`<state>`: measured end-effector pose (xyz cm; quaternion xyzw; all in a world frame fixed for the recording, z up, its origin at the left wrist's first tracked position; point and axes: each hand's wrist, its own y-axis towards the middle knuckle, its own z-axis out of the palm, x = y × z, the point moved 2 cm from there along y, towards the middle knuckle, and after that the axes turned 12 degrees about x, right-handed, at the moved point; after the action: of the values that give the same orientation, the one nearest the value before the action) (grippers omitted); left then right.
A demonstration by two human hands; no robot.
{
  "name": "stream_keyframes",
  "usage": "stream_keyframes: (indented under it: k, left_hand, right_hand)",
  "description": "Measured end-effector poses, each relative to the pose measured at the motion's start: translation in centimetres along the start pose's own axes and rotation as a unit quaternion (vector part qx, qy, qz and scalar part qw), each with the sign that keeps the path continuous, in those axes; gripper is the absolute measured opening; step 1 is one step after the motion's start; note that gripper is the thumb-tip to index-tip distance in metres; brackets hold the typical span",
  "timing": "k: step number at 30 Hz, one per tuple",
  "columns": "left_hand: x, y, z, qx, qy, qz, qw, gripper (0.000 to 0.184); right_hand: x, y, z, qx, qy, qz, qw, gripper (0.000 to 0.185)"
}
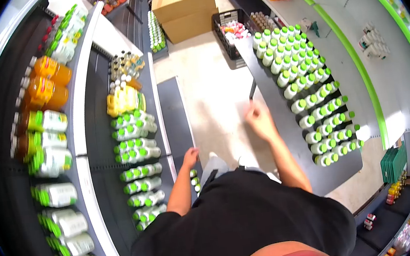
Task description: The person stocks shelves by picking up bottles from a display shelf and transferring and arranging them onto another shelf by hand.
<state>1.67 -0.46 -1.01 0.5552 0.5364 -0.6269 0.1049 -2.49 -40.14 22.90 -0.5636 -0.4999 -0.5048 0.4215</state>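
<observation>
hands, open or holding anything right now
Left hand: loosely curled beside the low grey shelf, no item visible in it.
Right hand: fingers bent, near the grey table, no item visible; too small to tell how closed.

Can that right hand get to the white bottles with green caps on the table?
Probably yes: the right hand is beside the grey table, and only bare tabletop shows between it and the nearest green-capped bottles, though whether its grip is free is unclear.
</observation>
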Motion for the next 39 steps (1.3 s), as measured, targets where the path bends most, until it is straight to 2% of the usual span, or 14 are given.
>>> stream_keyframes:
  k: [3,5,6,7,12,17,21,25,27,29,31,33,36,39]
  left_hand:
    - [1.6,0.8,2.4,0.037,0.051,-0.001,0.998,0.021]
    - [6.0,3.9,-2.1,0.199,0.161,-0.05,0.965,0.017]
    - [6.7,2.7,-3.7,0.225,0.283,-0.065,0.93,0.022]
    - [5.5,0.4,-2.7,0.444,0.367,-0.115,0.809,0.025]
    - [3.4,7.7,-8.7,0.377,0.282,-0.259,0.843,0.024]
    - [-4.4,23.6,-13.6,0.369,0.323,-0.231,0.84,0.023]
    - [-14.2,39.7,-15.0,0.256,0.203,-0.106,0.939,0.022]
    - [-26.5,50.2,-13.1,0.154,0.022,-0.004,0.988,0.023]
    - [-32.2,53.5,-10.1,0.172,0.016,0.029,0.984,0.023]
    - [-35.0,56.7,-9.3,0.228,0.068,0.039,0.97,0.023]
    - [-36.5,58.9,-7.4,0.277,0.103,-0.04,0.955,0.024]
    - [-36.6,58.8,-6.3,0.362,0.193,-0.109,0.905,0.029]
    - [-35.3,61.2,-7.1,0.432,0.401,-0.181,0.787,0.041]
    - [-39.9,64.0,-7.5,0.435,0.477,-0.201,0.737,0.042]
  right_hand:
    - [-13.1,-3.0,1.1,0.267,-0.354,0.191,0.876,0.035]
    - [-18.2,-3.2,4.9,0.453,-0.366,0.202,0.788,0.035]
    - [-19.4,-2.0,5.7,0.429,-0.328,0.22,0.813,0.035]
    - [-20.5,-2.2,5.3,0.404,-0.29,0.249,0.831,0.036]
    - [-17.9,13.4,0.5,0.277,-0.346,0.223,0.868,0.034]
    - [-13.8,25.5,-5.3,-0.018,-0.14,0.187,0.972,0.024]
    - [-15.7,26.9,-7.0,-0.156,-0.087,0.237,0.955,0.022]
    - [-27.4,23.4,-6.0,0.069,-0.246,0.276,0.927,0.023]
    - [-27.3,22.8,-8.0,0.212,-0.095,0.449,0.863,0.024]
    - [-26.6,23.9,-10.2,0.091,0.09,0.298,0.946,0.029]
    - [-8.7,28.4,-17.6,-0.17,0.368,0.233,0.884,0.033]
    - [-7.7,28.9,-26.6,-0.413,0.14,0.11,0.893,0.033]
    - [-2.6,28.1,-40.5,-0.708,-0.087,-0.062,0.698,0.015]
    - [1.9,27.6,-51.5,-0.834,-0.238,-0.036,0.497,0.025]
